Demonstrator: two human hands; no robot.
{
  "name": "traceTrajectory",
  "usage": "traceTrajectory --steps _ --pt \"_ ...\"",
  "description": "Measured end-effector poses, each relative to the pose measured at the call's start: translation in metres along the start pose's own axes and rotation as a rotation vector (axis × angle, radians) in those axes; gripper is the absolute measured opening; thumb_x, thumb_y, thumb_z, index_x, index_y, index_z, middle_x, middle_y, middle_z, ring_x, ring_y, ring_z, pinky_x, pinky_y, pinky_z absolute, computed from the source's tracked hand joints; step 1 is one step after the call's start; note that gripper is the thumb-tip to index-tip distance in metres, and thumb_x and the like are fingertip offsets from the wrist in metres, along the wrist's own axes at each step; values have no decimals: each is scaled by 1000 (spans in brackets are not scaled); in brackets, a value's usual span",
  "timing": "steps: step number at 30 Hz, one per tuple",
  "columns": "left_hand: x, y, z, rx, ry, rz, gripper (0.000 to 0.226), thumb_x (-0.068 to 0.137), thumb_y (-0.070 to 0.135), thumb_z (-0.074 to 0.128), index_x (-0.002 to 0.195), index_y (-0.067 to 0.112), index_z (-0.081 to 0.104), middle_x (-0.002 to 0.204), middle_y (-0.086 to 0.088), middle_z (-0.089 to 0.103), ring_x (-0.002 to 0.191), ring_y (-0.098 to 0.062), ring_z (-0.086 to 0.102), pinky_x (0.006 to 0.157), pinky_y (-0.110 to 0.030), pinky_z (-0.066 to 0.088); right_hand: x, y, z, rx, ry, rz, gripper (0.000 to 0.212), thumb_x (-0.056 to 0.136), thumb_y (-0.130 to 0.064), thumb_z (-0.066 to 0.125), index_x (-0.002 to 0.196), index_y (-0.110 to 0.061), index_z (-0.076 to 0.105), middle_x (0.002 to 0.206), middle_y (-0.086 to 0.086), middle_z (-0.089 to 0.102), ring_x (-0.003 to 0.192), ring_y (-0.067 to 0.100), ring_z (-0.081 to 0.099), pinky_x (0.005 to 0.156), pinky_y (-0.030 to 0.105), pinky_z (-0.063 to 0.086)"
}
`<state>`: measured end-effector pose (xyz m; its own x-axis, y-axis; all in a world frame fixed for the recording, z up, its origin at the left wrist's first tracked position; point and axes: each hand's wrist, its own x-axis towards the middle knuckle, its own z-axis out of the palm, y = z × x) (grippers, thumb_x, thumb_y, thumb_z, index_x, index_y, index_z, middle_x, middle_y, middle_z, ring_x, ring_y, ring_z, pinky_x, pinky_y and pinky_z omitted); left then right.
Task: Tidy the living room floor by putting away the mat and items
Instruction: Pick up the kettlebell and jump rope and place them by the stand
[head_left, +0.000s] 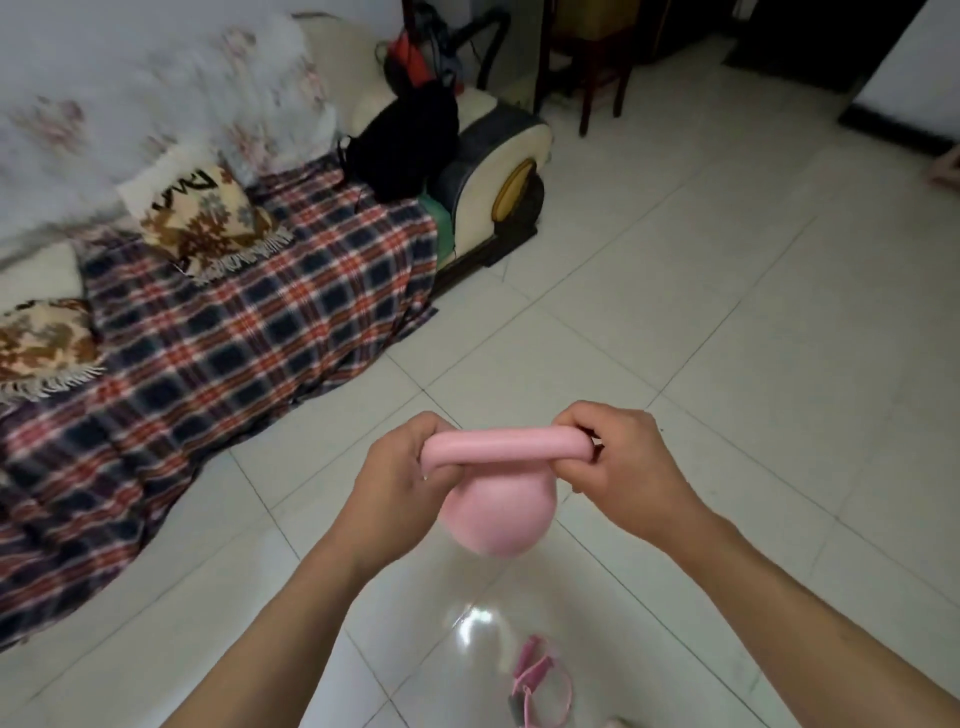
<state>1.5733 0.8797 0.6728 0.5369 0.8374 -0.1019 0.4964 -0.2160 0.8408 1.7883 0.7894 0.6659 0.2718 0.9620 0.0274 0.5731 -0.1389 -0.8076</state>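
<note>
Above the tiled floor (675, 322), left hand (400, 478) and right hand (618, 467) curl tightly round the pink kettlebell (498, 514) handle ends; likely heavy, rigid, best carried by that handle.

Pink kettlebell (496, 514) — upright, handle topmost, held in midair.

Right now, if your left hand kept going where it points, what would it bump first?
Likely just bare floor tiles ahead of the left hand gripping the kettlebell; depth is unclear.

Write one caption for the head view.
Left hand and right hand grip a pink kettlebell by its handle above the tiled floor.
</note>
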Motion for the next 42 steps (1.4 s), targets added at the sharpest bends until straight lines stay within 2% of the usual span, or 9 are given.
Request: traceTrajectory --steps 6,10,16,19,23,28,34,37,42 --pt "-45 109 -75 -122 105 62 16 81 2 74 85 16 67 81 -2 68 68 -5 58 63 -26 47 -20 -119 -69 74 67 -106 19 75 -3 75 77 -19 65 69 -4 63 63 16 55 58 38 48" --pt "-83 161 -114 -260 171 116 18 78 6 81 87 18 73 84 -2 72 80 -18 67 70 -32 55 -37 -185 -102 220 41 -196 19 80 -5 79 84 -19 67 75 0 65 60 14 58 51 32 50" --pt "-142 198 -141 -389 328 88 19 76 10 83 92 19 77 90 -3 75 88 -22 69 74 -35 56 -61 -236 -113 427 -20 -302 18 83 -2 76 95 -13 69 79 15 70 63 43 56 46 36 45" --pt "-175 204 -138 -400 446 85 20 76 7 82 91 18 76 90 -4 75 89 -25 69 78 -41 58 -74 -247 -108 469 -97 -351 19 85 -2 74 98 -16 69 82 14 68 60 29 56 47 30 45" --pt "-222 214 -122 -428 632 50 22 79 2 77 94 18 74 90 -2 74 88 -18 68 80 -37 57 -95 -260 -101 464 -188 -407 24 85 -4 74 99 -22 68 81 -6 66 64 4 59 54 15 45" --pt "-279 230 -98 -419 841 -14 23 80 -1 74 96 15 72 89 -1 74 87 -16 68 74 -27 57 -120 -272 -99 484 -324 -507 27 84 -5 76 100 -25 68 92 -8 69 86 13 66 71 28 56" --pt "-355 248 -80 -353 1028 -105 24 84 2 71 100 21 71 92 3 74 88 -12 69 78 -27 57 -159 -296 -87 533 -479 -612 24 81 -6 78 101 -17 70 94 -5 70 90 19 67 80 44 59" --pt "-396 253 -76 -326 1111 -122 23 84 1 71 99 18 72 90 -2 74 89 -19 69 78 -33 56 -186 -312 -74 579 -554 -650 27 81 -6 79 101 -22 70 95 -7 70 90 19 68 79 41 60" --pt "-470 251 -74 -295 1236 -131 21 85 -1 69 98 17 71 86 -1 73 85 -19 69 72 -24 53 -237 -345 -45 624 -680 -727 28 80 -3 79 100 -21 71 95 -7 71 91 15 67 78 28 57"
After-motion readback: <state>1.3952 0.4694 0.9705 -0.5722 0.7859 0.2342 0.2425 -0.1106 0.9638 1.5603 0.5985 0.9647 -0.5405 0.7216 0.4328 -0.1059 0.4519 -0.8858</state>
